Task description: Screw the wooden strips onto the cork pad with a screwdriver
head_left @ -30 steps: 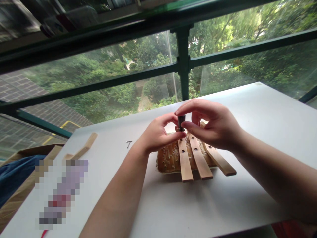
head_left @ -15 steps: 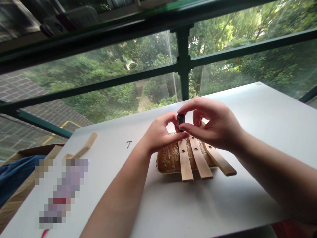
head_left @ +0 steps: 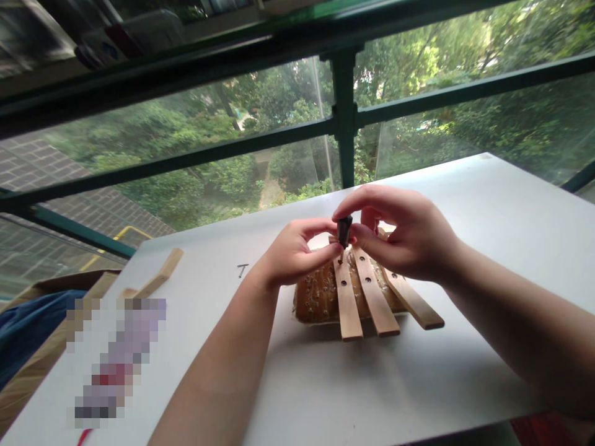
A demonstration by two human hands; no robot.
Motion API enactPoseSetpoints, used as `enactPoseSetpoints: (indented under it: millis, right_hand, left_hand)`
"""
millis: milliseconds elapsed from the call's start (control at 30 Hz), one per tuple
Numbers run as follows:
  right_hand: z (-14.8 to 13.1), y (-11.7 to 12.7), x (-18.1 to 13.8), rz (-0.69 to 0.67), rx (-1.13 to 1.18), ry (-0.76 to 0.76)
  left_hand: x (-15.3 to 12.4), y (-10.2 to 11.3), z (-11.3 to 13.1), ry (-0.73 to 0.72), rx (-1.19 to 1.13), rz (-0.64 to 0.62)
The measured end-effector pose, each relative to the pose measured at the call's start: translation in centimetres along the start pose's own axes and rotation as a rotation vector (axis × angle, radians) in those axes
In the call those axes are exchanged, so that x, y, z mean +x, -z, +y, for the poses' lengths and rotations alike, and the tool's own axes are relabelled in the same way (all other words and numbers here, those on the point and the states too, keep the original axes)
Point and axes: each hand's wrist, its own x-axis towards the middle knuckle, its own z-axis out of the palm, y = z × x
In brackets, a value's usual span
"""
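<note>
A short black-handled screwdriver (head_left: 344, 231) stands nearly upright, its metal shaft reaching down to a hole or screw in the leftmost wooden slat (head_left: 349, 310). The thumb and fingers of my right hand (head_left: 395, 232) are closed round its handle. My left hand (head_left: 297, 251) pinches at the lower part of the screwdriver from the other side, some fingers hidden behind it. Two more wooden slats, the middle one (head_left: 382, 310) and the right one (head_left: 416, 300), lie beside it with dark screw heads in them. All three rest across a brown block (head_left: 316, 300) covered in clear plastic.
On the white table (head_left: 297, 396), small metal screws or nails (head_left: 242, 270) lie left of the block. Farther left are a loose wooden piece (head_left: 162, 272) and a blurred-out item (head_left: 116, 359). Behind the table's far edge stands a green-framed window (head_left: 344, 124).
The screwdriver's handle has tilted and shifted slightly right, and its shaft now shows against the left slat. My left hand has drawn back slightly to the left.
</note>
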Motion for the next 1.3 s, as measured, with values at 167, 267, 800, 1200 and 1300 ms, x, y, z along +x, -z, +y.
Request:
enactPoseSetpoints:
  millis: [167,267,800,1200,1300]
  right_hand:
    - [0.1,0.16,-0.01,0.004,-0.01,0.0]
    - [0.04,0.29,0.02,-0.006,-0.01,-0.005]
    - [-0.02,0.85,0.33,-0.024,-0.086,0.083]
    - [-0.04,0.66,0.37,0.014,-0.112,0.093]
    - [-0.22,0.64,0.38,0.025,-0.14,0.1]
  left_hand:
    - [0.07,-0.32,-0.22,0.022,-0.038,0.056]
    - [0.1,-0.43,-0.33,0.03,-0.055,0.079]
    - [-0.06,-0.01,-0.16,0.077,-0.14,0.014]
    - [-0.2,0.22,-0.2,0.003,-0.077,-0.05]
    - [-0.16,0.11,-0.27,0.001,-0.093,-0.037]
